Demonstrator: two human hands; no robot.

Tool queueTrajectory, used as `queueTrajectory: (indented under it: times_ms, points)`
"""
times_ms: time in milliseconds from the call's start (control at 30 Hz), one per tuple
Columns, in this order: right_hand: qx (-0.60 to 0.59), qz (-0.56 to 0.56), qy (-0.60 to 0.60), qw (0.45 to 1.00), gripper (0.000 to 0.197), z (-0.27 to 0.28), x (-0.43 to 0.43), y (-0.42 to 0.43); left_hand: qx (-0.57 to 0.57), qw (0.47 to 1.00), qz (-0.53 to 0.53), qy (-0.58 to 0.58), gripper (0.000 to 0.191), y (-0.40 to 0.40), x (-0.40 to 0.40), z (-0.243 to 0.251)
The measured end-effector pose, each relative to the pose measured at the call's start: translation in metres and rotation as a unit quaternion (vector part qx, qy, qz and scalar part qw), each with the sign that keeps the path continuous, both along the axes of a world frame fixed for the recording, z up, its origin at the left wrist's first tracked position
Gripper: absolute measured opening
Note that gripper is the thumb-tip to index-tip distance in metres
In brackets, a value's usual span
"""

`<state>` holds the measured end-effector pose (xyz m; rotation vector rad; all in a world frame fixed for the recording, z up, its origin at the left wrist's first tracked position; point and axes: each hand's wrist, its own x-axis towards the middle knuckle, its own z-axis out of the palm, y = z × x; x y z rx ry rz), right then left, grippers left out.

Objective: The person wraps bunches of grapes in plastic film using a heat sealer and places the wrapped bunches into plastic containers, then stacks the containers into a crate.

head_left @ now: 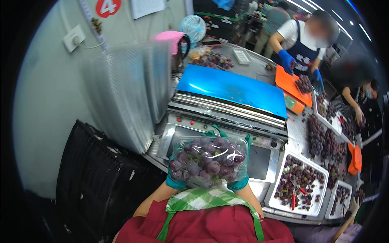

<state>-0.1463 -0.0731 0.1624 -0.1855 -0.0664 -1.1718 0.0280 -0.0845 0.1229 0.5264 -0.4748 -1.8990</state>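
A clear plastic tray of dark grapes (pixel 209 161), with shiny film over its top, is held in front of my body. My left hand (pixel 176 180), in a green glove, grips its left side, and my right hand (pixel 240 182), gloved alike, grips the right side. Most of the fingers are hidden behind the tray. Just beyond and below it is a film wrapping machine (pixel 225 121) with a metal front panel, dark plates, rollers and a blue cover (pixel 231 89).
Stacked clear plastic trays (pixel 127 91) stand left, above black crates (pixel 100 182). At right are a white tray (pixel 267 197) with loose grapes and red-handled snips (pixel 293 200), grape bunches (pixel 322 136) and an orange scale (pixel 293 103). Co-workers stand across the table; a blue fan (pixel 193 29) is behind.
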Motion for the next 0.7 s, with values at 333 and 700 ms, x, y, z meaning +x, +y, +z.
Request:
queueTrajectory:
  times_ms: [333,700]
  points:
    - [-0.009,0.206,0.261,0.943,0.078,0.083,0.085,-0.052,-0.294,0.811,0.145,-0.485,0.035,0.018,0.092,0.063]
    - [-0.561,-0.166,0.780,0.221,0.036,0.242,0.228,-0.214,-0.078,0.936,0.312,-0.145,0.036,0.039,0.187,0.042]
